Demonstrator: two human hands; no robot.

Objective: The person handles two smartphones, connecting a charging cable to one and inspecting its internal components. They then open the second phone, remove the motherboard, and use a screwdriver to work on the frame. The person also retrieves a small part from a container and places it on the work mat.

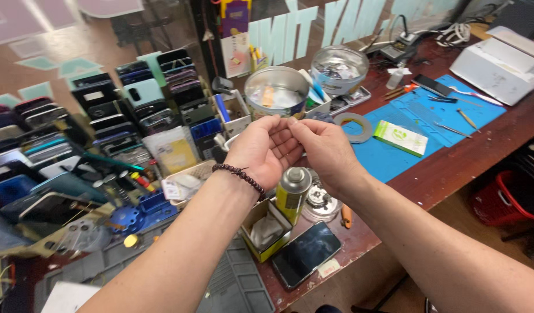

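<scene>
From the head camera both hands are raised above a cluttered wooden workbench (452,168) and brought together at the fingertips; the left hand (261,152), with a dark bead bracelet (239,175) at its wrist, curls its fingers inward to meet the right hand (325,152), and thumbs and forefingers pinch at one spot between them; whatever is pinched there is too small to make out, so I cannot tell what the hands are closed on; directly behind the fingertips stands a round metal tin (277,91), with a second round tin (339,69) beyond it to the right; below the hands a yellow spray can (292,194) stands upright beside a small open cardboard box (266,229), and a dark smartphone (306,254) lies face up near the table's front edge; a blue work mat (406,136) stretches to the right, bearing a roll of tape (354,127), a green and white packet (401,138) and some slim hand tools (467,119); to the left, rows of phone cases (113,116) stand stacked against the window; a red basket (501,200) sits on the floor at the right.
</scene>
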